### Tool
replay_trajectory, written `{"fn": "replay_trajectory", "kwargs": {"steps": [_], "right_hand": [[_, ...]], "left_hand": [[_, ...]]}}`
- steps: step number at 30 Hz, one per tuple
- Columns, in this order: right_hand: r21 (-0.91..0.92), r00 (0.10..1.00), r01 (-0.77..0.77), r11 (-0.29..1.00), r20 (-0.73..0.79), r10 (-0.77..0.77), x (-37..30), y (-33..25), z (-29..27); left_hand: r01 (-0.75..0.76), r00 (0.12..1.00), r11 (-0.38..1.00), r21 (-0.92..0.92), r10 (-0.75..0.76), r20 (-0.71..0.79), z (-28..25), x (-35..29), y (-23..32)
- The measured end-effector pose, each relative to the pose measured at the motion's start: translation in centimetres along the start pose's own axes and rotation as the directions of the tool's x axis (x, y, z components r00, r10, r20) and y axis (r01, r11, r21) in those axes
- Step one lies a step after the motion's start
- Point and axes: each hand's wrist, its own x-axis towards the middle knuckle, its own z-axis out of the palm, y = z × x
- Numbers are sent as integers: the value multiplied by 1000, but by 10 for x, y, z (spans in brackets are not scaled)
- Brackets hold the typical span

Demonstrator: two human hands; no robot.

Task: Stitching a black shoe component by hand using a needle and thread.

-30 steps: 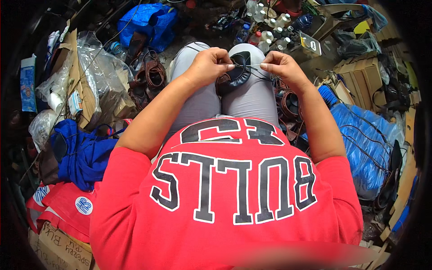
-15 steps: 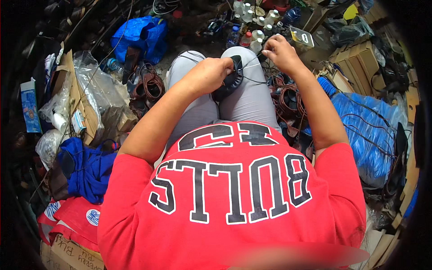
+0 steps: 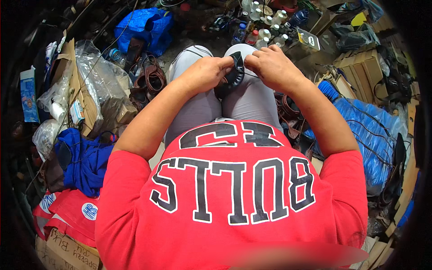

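A black leather shoe [image 3: 236,75] with a gathered, stitched-looking rim rests between my grey-clad knees. Its upper edge is pinched by the closed fingers of my left hand [image 3: 208,73]. Just to the right of the shoe, my right hand [image 3: 276,67] has its thumb and fingers pressed together close to the rim. Whatever those right fingertips grip is too small and hidden to make out. A thin dark cord passes over the thigh [image 3: 252,96] under the right hand. The lower part of the shoe is hidden between my legs.
Several bottles [image 3: 263,32] stand beyond my knees. Brown leather shoes [image 3: 150,76] lie by my left leg. A blue bag [image 3: 146,29] sits farther left, plastic-wrapped cardboard [image 3: 101,74] nearer. At right are a cardboard box [image 3: 363,69] and a blue plastic bundle [image 3: 366,139].
My right hand has come in from the upper right, down and left to the shoe's rim. The left hand keeps its hold on the shoe.
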Motion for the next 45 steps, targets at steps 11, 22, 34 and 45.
{"fn": "replay_trajectory", "kwargs": {"steps": [11, 22, 34, 45], "right_hand": [[84, 971, -238, 968, 2, 239, -46, 51, 18], [876, 934, 277, -395, -149, 326, 22, -12, -16], [151, 594, -783, 603, -108, 797, -253, 231, -76], [788, 927, -255, 561, 35, 373, -124, 110, 30]], "left_hand": [[186, 981, 950, 250, -167, -96, -44, -58, -36], [-283, 953, 437, -854, 230, -199, -45, -28, 71], [835, 454, 407, 370, -128, -882, -279, -298, -71], [-81, 883, 947, 310, 212, -418, -44, -105, -60]]}}
